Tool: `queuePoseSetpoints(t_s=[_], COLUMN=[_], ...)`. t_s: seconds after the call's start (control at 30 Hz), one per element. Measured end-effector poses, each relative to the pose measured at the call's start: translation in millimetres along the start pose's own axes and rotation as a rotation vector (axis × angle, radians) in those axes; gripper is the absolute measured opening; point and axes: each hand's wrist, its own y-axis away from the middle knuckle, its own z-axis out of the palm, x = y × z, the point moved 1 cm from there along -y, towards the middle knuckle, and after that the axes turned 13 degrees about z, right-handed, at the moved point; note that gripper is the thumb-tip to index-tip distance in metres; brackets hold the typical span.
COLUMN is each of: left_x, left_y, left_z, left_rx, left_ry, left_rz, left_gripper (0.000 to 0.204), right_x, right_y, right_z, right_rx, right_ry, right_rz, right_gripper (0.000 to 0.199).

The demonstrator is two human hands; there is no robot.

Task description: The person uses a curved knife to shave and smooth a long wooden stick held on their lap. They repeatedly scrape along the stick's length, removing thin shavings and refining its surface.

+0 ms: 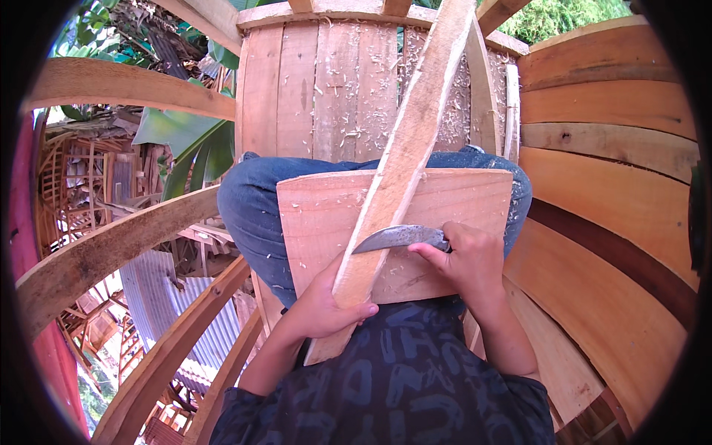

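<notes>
A long wooden strip [406,152] slants from my waist up past the far edge of the plank floor. Around its near end my left hand [326,300] is closed, thumb across the top face. My right hand [469,256] grips a knife with a curved, dark grey blade [404,237]; the fingers hide most of its handle. The blade lies across the strip just beyond my left hand, its tip at the strip's left edge. Under both, a flat wooden board [319,215] rests on my lap.
Pale shavings [352,133] are scattered over the plank floor [297,96]. A wall of wide boards [593,178] stands close on my right. To the left, open rails [111,252] overlook corrugated metal sheeting [200,304] and stacked timber below. Banana-like leaves [196,141] hang beyond them.
</notes>
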Motion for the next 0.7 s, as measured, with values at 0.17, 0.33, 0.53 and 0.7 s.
queuePoseSetpoints(t_s=[0.17,0.33,0.53,0.7], left_x=[-5.0,-7.5,-9.5,-10.0], left_y=[15.5,15.1,8.6,9.1], left_z=[-0.5,-0.4,0.9,-5.2], left_rx=[-0.042,-0.06,-0.065,-0.087], left_ry=[0.116,0.094,0.193,0.253], left_rz=[-0.094,-0.085,-0.102,-0.085], left_gripper=[0.078,0.08,0.073,0.064], right_x=[58.9,58.3,-5.6,0.3], right_y=[-43.0,-25.0,20.3,-4.6], right_z=[-19.9,-58.8,-4.9,-2.1], right_rx=[0.271,0.139,-0.074,0.015], right_ry=[-0.088,-0.17,-0.095,0.02], right_rz=[0.5,0.433,0.038,0.049], right_gripper=[0.065,0.061,0.062,0.063])
